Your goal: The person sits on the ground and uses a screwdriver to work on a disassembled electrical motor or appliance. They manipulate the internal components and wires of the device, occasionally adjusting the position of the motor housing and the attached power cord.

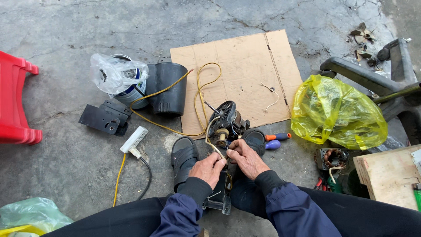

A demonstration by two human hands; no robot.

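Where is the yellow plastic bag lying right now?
In the head view, the yellow plastic bag lies on the concrete floor at the right, between the cardboard sheet and the black chair base.

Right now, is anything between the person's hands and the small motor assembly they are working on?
Nothing visible. The left hand and right hand both pinch the yellow wire just below the motor assembly.

The cracked grey concrete floor [79, 162] carries a flat brown cardboard sheet [245, 66] just beyond the left hand [209, 169], a crumpled yellow plastic bag [337, 112] off to the right, and a white power strip [134, 139], black metal bracket [105, 117] and red plastic stool [15, 101] leftward.
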